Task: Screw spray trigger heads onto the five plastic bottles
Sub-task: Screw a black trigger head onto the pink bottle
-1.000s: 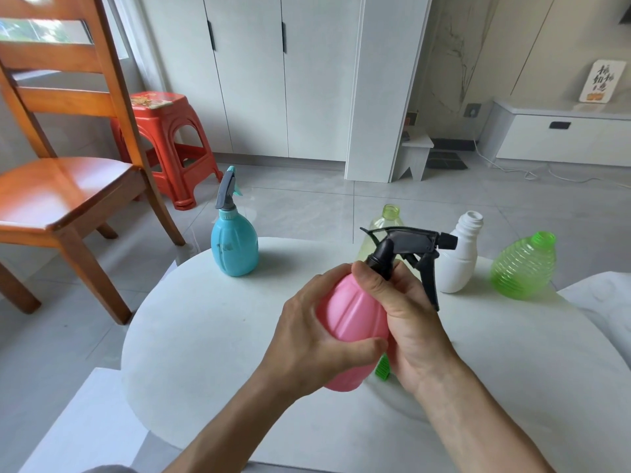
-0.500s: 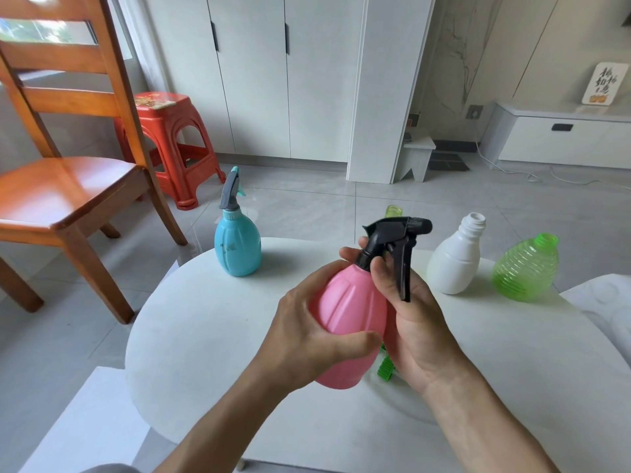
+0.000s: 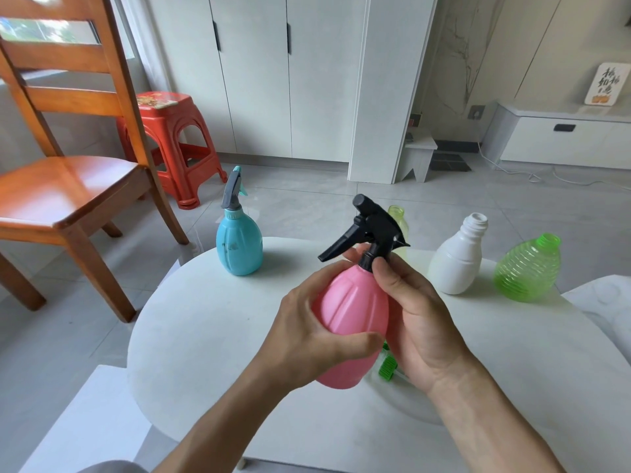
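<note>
Head cam: left hand [image 3: 307, 336] wraps pink bottle [image 3: 351, 315], held above white table [image 3: 205, 336]; right hand [image 3: 420, 322] pinches collar of black trigger head [image 3: 370, 230] on its neck. Blue bottle [image 3: 239, 245] w/ head stands at back left; white bottle [image 3: 456, 264] & green bottle [image 3: 527, 268] uncapped at right.

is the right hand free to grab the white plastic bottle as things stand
Probably not yet: the right hand is pinching the black trigger head on the pink bottle. The path to the white plastic bottle looks open.

White sign [image 3: 607, 84], black brush characters, unreadable
</note>
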Demonstrator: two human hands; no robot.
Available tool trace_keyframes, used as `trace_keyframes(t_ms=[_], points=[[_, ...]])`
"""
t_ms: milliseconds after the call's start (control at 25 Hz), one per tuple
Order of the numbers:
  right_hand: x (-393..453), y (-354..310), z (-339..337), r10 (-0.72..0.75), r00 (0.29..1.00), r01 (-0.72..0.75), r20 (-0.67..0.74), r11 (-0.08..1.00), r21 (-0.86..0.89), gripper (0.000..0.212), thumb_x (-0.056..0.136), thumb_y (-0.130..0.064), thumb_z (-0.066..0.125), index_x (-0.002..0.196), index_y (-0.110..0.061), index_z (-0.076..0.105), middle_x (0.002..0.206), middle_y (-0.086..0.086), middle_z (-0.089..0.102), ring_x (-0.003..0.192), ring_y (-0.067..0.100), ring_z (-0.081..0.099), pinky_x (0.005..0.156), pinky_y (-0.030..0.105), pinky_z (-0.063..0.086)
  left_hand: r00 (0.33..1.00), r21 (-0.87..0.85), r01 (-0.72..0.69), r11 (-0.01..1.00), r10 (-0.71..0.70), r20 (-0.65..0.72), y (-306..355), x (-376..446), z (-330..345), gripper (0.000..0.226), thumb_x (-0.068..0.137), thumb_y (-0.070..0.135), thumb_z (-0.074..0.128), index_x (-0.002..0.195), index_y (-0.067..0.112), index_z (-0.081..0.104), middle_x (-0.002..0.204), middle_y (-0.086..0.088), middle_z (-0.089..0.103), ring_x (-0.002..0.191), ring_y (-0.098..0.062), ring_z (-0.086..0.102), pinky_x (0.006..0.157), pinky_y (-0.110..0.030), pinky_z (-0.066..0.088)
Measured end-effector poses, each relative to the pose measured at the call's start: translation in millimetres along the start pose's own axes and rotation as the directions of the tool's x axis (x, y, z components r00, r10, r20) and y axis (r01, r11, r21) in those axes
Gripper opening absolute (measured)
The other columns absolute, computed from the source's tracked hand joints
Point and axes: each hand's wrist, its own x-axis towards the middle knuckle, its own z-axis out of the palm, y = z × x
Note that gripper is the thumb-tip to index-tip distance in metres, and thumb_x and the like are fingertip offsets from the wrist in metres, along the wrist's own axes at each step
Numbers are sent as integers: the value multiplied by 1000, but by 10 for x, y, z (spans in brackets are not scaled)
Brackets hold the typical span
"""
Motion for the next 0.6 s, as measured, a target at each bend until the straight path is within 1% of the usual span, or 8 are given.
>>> trace_keyframes(t_ms=[80,120,200,240,360,440,520,600], points=[[-1,16,-17,0,1000,0,-23,1000,0,48,82,-29,73,121,-1,67,131,26,63,128,44,54,109,58,41,1000,20,-14,1000,13,13,-3,-9,21,81,54,30,86,129,47,60,116,16,71,101,-4,69,75,-15,54],[-2,17,-21,1,1000,-1,-14,1000,-5,49,83,-31,71,122,-1,66,132,25,63,129,43,54,110,59,40,1000,16,-13,1000,13,16,-5,-8,11,80,55,30,86,128,47,60,116,17,71,101,-4,69,75,-16,54],[-10,-8,-21,-14,999,15,29,999,-33,47,88,-35,66,124,-4,67,132,19,66,129,37,56,110,55,40,1000,-6,11,1000,-11,28,-6,11,-37,75,54,35,85,124,51,61,111,17,72,96,-5,70,73,-19,57],[-10,-18,-14,-33,999,35,36,998,-59,42,89,-33,66,122,-6,69,129,15,68,127,32,59,110,51,42,999,-10,25,1000,-25,37,-5,19,-58,72,54,37,84,121,52,61,108,16,72,94,-6,71,72,-22,58],[-20,-22,24,-92,996,90,-16,990,-110,30,84,-30,67,108,-13,76,116,10,75,113,21,68,102,41,49,999,-10,30,1000,-30,33,-15,5,-30,72,55,39,84,121,53,60,106,15,72,93,-7,71,72,-22,60],[-26,-8,38,-118,990,108,-78,986,-127,28,79,-33,71,100,-16,79,110,9,77,105,19,70,97,40,52,1000,0,18,1000,-18,-3,-44,-13,47,72,55,42,85,122,53,59,108,16,72,95,-6,70,73,-22,59],[-24,20,37,-136,975,113,-174,985,-131,29,76,-34,73,98,-16,79,107,7,78,102,18,71,96,41,53,998,93,26,995,-21,-61,-99,-44,127,81,52,56,86,125,49,53,114,18,67,100,-3,66,76,-20,57],[-7,22,-2,-153,953,128,-260,986,-110,27,75,-33,74,96,-17,79,106,4,78,100,16,70,92,38,54,996,263,57,963,-36,-84,-134,-59,189,93,47,66,86,129,49,45,118,22,59,103,1,61,77,-19,56]])
